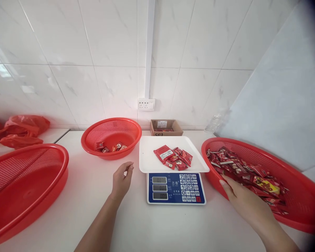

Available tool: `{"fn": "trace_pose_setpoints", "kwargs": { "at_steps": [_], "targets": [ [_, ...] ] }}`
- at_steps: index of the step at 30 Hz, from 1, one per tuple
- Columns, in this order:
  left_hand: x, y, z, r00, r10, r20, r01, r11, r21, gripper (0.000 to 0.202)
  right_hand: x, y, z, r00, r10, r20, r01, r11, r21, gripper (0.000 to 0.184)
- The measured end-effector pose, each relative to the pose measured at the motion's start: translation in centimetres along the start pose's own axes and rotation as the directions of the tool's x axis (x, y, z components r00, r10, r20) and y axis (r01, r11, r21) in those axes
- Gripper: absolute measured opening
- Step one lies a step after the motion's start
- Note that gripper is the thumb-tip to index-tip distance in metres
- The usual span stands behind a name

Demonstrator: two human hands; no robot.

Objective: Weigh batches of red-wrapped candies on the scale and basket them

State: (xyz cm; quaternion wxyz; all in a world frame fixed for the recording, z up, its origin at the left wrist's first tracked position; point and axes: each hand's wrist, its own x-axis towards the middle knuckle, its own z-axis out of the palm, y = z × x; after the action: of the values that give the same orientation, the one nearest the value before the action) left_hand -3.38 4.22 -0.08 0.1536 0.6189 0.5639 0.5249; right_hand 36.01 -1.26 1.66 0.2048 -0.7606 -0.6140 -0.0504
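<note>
My left hand (pixel 122 180) hovers over the white table, left of the digital scale (pixel 176 189). Its fingers are curled in toward the thumb, and I see nothing between them. On the scale's white tray (pixel 148 154) lie a larger red packet (pixel 164 154) and several small red packets (pixel 182 157). My right hand (pixel 245 201) reaches over the near rim of the right red basket (pixel 215 178), which holds a heap of red snack packets (pixel 233 164). Its thumb points at the rim; the other fingers are mostly hidden, so their grip does not show.
Behind the scale's left side, a round red basket (pixel 111 123) contains several small packets. Another large red basket (pixel 60 175) stands at the left, with red plastic bags (pixel 26 129) behind it. A cardboard box (pixel 166 133) and a clear plastic container (pixel 213 123) are near the tiled wall.
</note>
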Motion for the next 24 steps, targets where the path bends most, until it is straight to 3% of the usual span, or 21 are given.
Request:
{"fn": "trace_pose_setpoints", "kwargs": {
  "at_steps": [6, 10, 15, 20, 22, 24],
  "targets": [
    [0.0, 0.1, -0.1, 1.0, 0.001, -0.005, -0.001, 1.0, -0.002, 0.025, 0.0, 0.4, 0.9, 1.0, 0.022, 0.015, -0.021, 0.999, -0.048, 0.05],
    [-0.1, 0.0, 0.0, 1.0, 0.012, 0.003, -0.012, 1.0, -0.015, 0.026, 0.1, -0.1, 0.6, 0.997, 0.071, 0.039, -0.068, 0.995, -0.071, 0.052],
    [-0.1, -0.1, -0.1, 1.0, 0.029, 0.005, -0.028, 0.999, -0.034, 0.026, 0.0, -1.0, 0.0, 0.999, 0.041, -0.004, -0.041, 0.994, -0.102, 0.05],
    [-0.1, 0.2, -0.3, 0.999, 0.032, -0.002, -0.032, 0.998, -0.051, 0.026, -0.2, -1.2, -0.3, 0.993, 0.101, 0.058, -0.094, 0.99, -0.109, 0.048],
    [-0.1, 0.3, -0.3, 0.999, 0.031, -0.008, -0.032, 0.998, -0.058, 0.026, -0.1, -1.6, -0.5, 0.999, 0.045, 0.004, -0.045, 0.995, -0.087, 0.047],
    [-0.1, 0.3, -0.3, 0.999, 0.031, -0.011, -0.031, 0.997, -0.064, 0.026, 0.4, -2.8, -0.7, 0.99, -0.096, -0.099, 0.092, 0.995, -0.043, 0.045]
  ]
}}
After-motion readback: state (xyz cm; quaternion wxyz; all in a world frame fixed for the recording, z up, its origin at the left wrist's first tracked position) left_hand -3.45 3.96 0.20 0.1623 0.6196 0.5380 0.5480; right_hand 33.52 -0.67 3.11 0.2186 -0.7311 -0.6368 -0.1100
